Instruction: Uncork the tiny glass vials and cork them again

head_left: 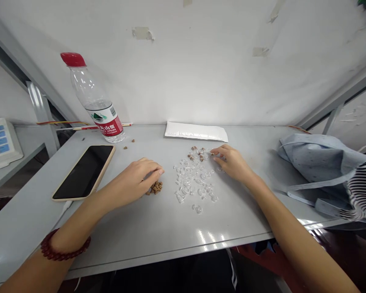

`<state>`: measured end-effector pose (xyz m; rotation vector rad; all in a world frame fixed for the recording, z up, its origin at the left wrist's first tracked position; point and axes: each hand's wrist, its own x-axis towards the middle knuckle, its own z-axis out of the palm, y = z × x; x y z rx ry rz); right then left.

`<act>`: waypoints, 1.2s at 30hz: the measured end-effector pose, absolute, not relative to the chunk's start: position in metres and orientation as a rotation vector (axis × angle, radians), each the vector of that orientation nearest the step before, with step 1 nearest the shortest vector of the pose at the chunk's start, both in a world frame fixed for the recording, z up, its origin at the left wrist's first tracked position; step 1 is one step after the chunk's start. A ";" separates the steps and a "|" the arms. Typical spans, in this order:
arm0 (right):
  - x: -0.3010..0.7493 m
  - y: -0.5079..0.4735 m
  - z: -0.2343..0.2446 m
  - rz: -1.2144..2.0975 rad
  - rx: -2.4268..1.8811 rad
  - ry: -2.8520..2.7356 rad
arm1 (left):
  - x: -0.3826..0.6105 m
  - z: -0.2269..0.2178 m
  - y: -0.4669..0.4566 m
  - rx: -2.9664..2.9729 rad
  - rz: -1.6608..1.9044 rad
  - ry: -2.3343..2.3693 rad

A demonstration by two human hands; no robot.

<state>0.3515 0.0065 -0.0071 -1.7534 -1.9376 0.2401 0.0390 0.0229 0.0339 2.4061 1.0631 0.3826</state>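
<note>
My left hand [140, 175] is closed, thumb and fingertips pressed together, just over a small heap of brown kibble-like pieces [156, 187]. What the pinch holds, if anything, is too small to make out. My right hand [232, 162] pinches a small brown piece [212, 154] at the upper right edge of a spread of clear plastic bits [187, 179]. Several brown pieces [192, 156] lie among the clear bits at the far end of the spread. One small clump of clear bits [197, 209] sits apart, nearer the table's front edge.
A phone [83, 171] with a cable lies left, a water bottle [97, 101] behind it. Two loose brown pieces [125, 147] are near the bottle. A white packet [196, 131] rests by the wall. Blue fabric [315, 162] lies at right on the grey table [134, 240].
</note>
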 end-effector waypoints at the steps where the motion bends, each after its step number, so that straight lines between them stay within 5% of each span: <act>1: 0.353 0.007 -0.008 0.226 -1.767 -1.930 | 0.039 0.034 0.023 2.407 0.389 1.057; 15: 0.357 0.008 -0.001 0.162 -1.675 -1.988 | 0.043 0.030 0.022 2.411 0.362 1.068; 26: 0.283 -0.026 0.010 0.051 -0.953 -2.083 | 0.070 0.023 0.003 2.309 0.647 0.935; 36: 0.285 -0.032 0.013 0.071 -0.931 -2.219 | 0.078 0.020 -0.009 2.391 0.751 0.877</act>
